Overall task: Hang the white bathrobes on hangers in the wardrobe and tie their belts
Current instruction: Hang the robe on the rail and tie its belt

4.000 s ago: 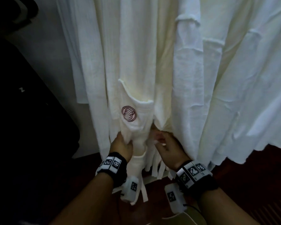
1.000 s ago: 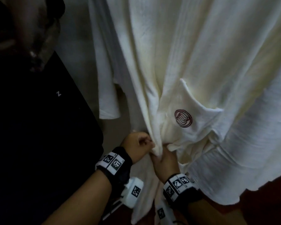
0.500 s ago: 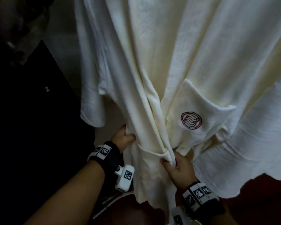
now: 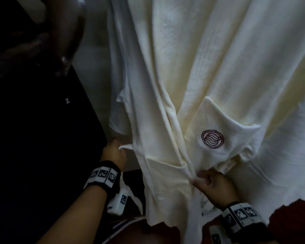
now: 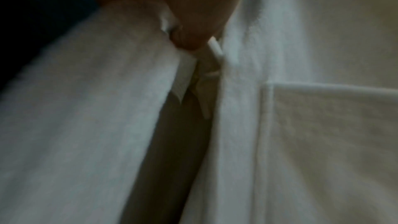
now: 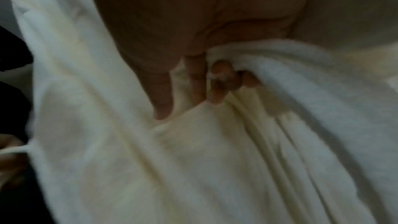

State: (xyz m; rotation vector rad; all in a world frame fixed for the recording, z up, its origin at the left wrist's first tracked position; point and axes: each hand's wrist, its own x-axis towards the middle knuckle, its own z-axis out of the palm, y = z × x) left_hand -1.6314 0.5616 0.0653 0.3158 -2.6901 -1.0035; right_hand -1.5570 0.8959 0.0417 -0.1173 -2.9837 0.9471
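A white bathrobe [image 4: 192, 71] hangs in front of me, its chest pocket bearing a maroon round logo [image 4: 212, 139]. At the robe's left side my left hand [image 4: 114, 154] pinches a narrow white strip [image 4: 126, 147]; belt or loop, I cannot tell. The left wrist view shows the fingertips [image 5: 187, 40] closed on that strip [image 5: 214, 48] beside the robe's side seam [image 5: 237, 125]. My right hand [image 4: 207, 180] grips the folded front edge of the robe just below the lower pocket's rim [image 4: 164, 164]. In the right wrist view its fingers [image 6: 217, 81] curl into bunched cloth [image 6: 215, 151].
A dark wardrobe panel [image 4: 42, 138] stands close on the left, with a dark shiny object [image 4: 67, 32] above it. More white cloth [image 4: 289, 147] hangs at the right. A reddish-brown floor [image 4: 292, 219] shows under the hems, and a pale wall [image 4: 95, 71] shows behind.
My hands have parted: the left went out to the robe's left side and took the thin strip, while the right stays gripping the front edge.
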